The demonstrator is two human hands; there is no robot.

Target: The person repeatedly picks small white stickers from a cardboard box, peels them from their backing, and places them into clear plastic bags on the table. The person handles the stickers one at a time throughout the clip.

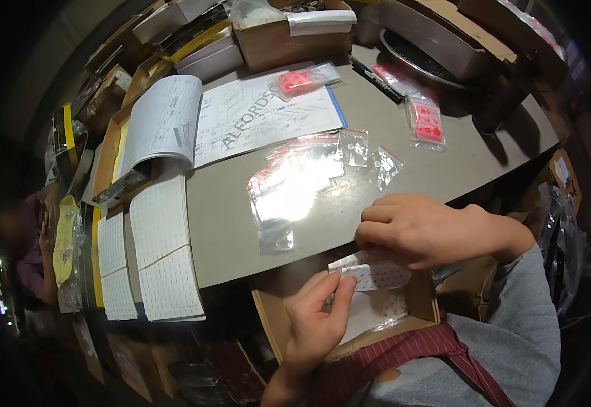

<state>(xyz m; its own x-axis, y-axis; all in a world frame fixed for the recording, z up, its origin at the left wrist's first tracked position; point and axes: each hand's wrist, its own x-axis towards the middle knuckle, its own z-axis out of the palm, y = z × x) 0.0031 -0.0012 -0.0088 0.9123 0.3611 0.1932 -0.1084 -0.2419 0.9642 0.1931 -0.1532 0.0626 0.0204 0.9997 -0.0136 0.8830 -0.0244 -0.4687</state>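
A small white sheet printed with rows of little marks, apparently a label sheet, is held over an open cardboard box. My left hand pinches its left end between thumb and forefinger. At its upper right edge, my right hand is closed on it with the fingers curled; those fingertips are partly hidden. Inside the cardboard box below lie white paper and small transparent bags. On the table just beyond my hands are spread several small transparent zip bags with red edges, two lying apart at the right.
Banded stacks of printed sheets lie at left. Behind them an open booklet bears a red-marked bag pack; another pack lies right, near a black marker. Boxes line the back. Another person's sleeve shows far left.
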